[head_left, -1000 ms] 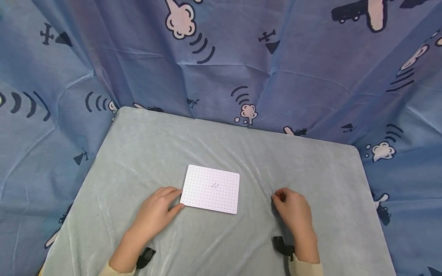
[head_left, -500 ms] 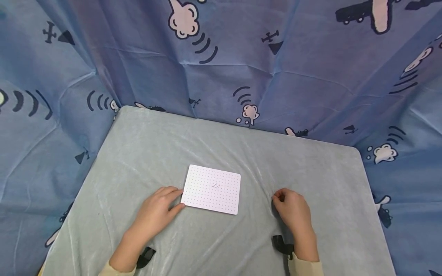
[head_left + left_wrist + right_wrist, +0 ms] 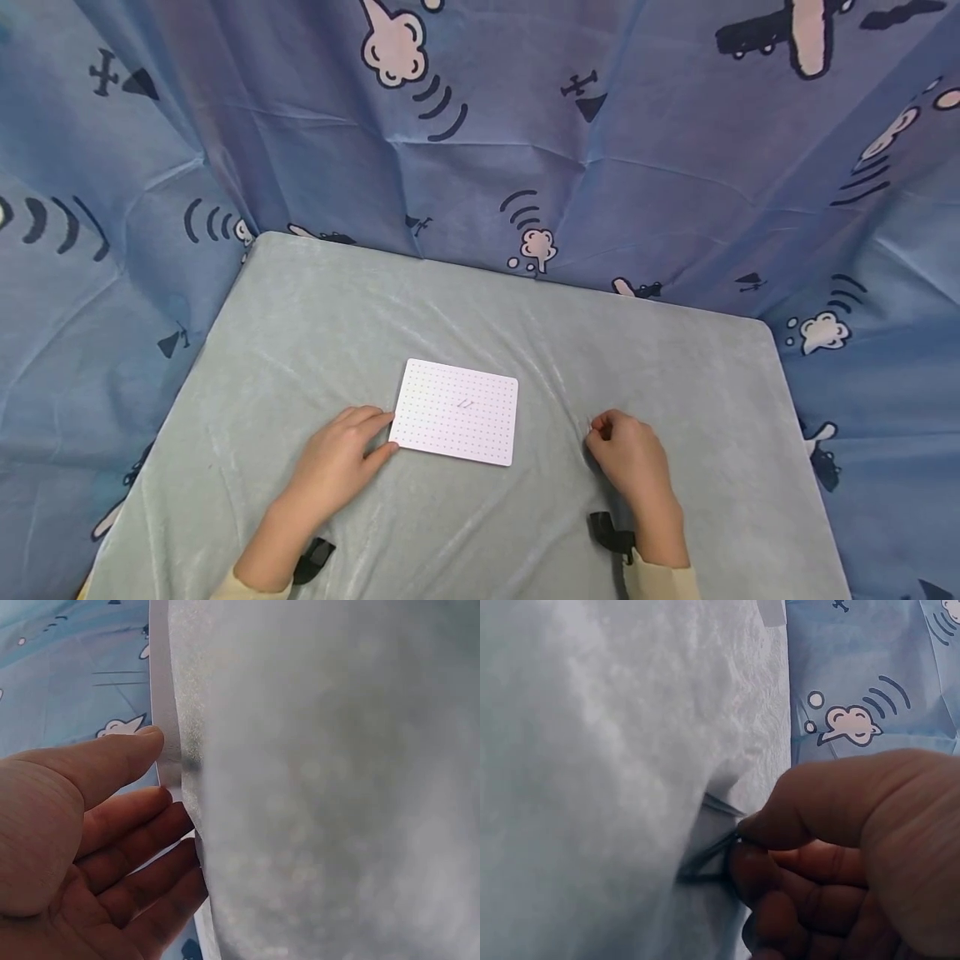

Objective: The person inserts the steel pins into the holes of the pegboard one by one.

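Right hand (image 3: 632,457) pinches thin dark wire-like piece (image 3: 712,853), three o'clock of white dotted rectangular board (image 3: 438,429); my spread left hand (image 3: 339,457) touches eight-o'clock edge. Two thin marks (image 3: 468,403) near centre; piece unreleased.

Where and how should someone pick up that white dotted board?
Probably pinch the white dotted board by its right short edge, coming from the right: it lies flat and looks thin, and the left hand touches the opposite edge.

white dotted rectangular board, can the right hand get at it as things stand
Probably yes: in the head view only wrinkled grey cloth shows between the right hand and the board. The hand seems to pinch a small thin piece, which might hinder its grip.
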### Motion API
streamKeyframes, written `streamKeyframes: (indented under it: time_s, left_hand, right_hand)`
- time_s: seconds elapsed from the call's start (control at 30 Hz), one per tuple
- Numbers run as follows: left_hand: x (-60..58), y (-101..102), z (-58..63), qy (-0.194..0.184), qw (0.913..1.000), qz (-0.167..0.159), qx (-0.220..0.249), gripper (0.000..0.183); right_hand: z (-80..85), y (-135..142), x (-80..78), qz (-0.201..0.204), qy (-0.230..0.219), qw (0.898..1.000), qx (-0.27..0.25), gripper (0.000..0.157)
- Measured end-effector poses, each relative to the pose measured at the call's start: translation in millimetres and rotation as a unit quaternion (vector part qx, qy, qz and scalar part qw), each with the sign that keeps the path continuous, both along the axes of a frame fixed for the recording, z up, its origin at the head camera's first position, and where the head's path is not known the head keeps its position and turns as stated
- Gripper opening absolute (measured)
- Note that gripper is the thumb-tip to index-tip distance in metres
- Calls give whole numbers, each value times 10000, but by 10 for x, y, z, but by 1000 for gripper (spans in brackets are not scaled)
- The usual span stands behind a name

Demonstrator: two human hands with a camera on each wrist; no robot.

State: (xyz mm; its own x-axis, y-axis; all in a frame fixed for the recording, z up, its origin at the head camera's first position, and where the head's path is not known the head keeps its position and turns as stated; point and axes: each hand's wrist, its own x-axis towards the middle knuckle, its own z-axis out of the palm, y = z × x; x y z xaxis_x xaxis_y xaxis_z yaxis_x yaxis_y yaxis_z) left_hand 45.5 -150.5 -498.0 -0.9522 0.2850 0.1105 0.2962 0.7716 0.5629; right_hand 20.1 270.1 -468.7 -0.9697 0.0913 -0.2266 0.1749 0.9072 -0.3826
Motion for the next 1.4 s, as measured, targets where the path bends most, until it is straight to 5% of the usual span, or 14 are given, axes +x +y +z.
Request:
streamKeyframes:
  time_s: [0.33, 0.77, 0.93, 1.1, 1.4]
  left_hand:
    - [-5, -13, -11, -85, 10000, 10, 7, 43]
    - [9, -22, -11, -60, 10000, 39, 14, 43]
    - [6, -16, -9, -99, 9999, 22, -4, 43]
    - [2, -17, -11, -119, 9999, 4, -5, 43]
    - [-9, -23, -19, -65, 10000, -17, -27, 42]
  right_hand:
    - [34, 38, 25, 46, -126, 9995, -287, 31]
    - [90, 78, 22, -123, -53, 9979, -639, 17]
    - [97, 36, -3, 21, 530, 9945, -899, 10]
    - [91, -118, -54, 349, 1562, 9787, -1286, 6]
    - [58, -568, -199, 1370, 2975, 9241, -1969, 19]
